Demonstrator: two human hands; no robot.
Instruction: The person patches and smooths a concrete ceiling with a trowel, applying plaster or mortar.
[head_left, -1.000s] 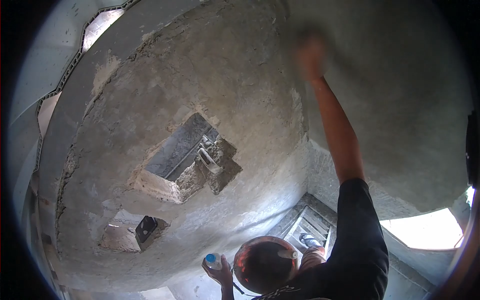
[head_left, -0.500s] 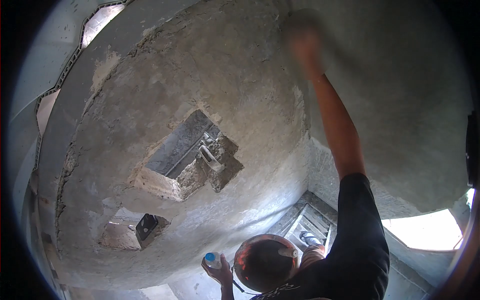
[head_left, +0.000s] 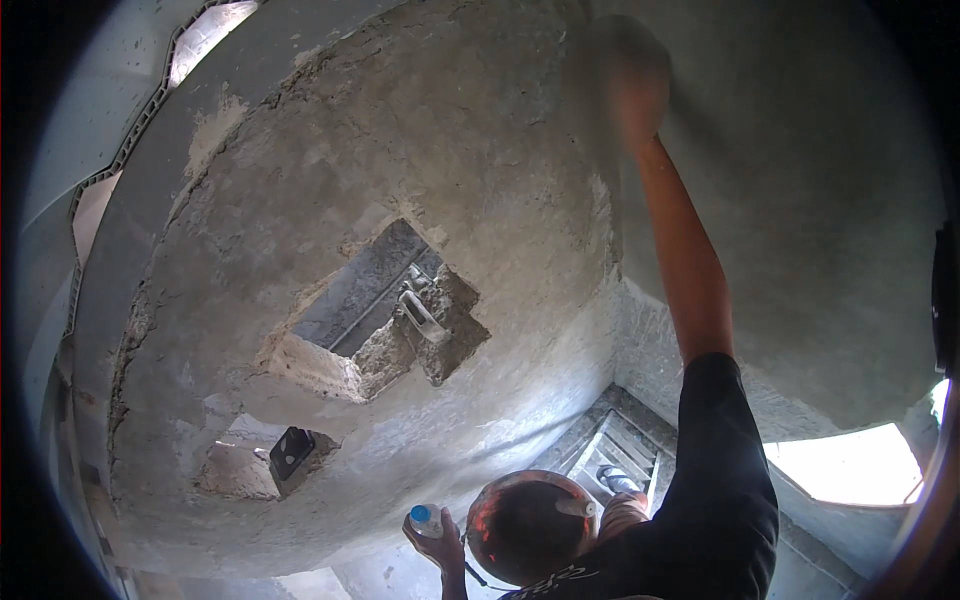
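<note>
My right arm stretches far up along the grey plastered wall. My right hand is at the top, against or close to the wall surface; it is blurred, so its fingers and anything in them cannot be made out. Low in the view my left hand is closed around a small clear bottle with a blue cap. Right beside it is a round, bowl-like thing, dark in the middle with orange smears at its rim. A pale tan piece lies across its upper right edge.
The rough wall has a large rectangular opening with a pale bracket-like piece in it. A smaller recess holds a dark box. A slatted frame and a shoe-like shape are below. A bright opening lies right.
My right hand has shifted slightly to the right along the wall. My left hand and the bottle have stayed in nearly the same place.
</note>
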